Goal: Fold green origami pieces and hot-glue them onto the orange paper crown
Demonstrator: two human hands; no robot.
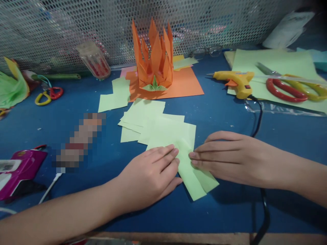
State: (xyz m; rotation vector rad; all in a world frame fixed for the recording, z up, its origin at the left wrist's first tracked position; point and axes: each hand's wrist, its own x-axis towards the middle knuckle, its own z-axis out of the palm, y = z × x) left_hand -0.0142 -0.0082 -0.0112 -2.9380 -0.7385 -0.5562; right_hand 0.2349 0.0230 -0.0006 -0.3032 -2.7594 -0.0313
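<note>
A light green paper sheet (194,185) with a folded or overlapping lower end lies slantwise under my hands. My left hand (153,170) rests flat on it, fingers stretched to the right and thumb by its lower edge. At the sheet's right side, my right hand (235,156) touches it with outstretched fingertips; its thumb is hidden. Beneath and behind are several overlapping light green paper pieces (145,117). Farther back, an orange folded-paper model (155,58) with tall pointed petals stands on an orange sheet (186,85), a small green folded piece (154,84) at its front.
A yellow glue gun (237,80) lies at the right with its black cord (264,207) trailing past my right wrist. Scissors (286,88) rest on green sheets (276,61). At left are small scissors (49,95), a jar (94,61), a blurred-out object (80,141) and a purple item (22,173).
</note>
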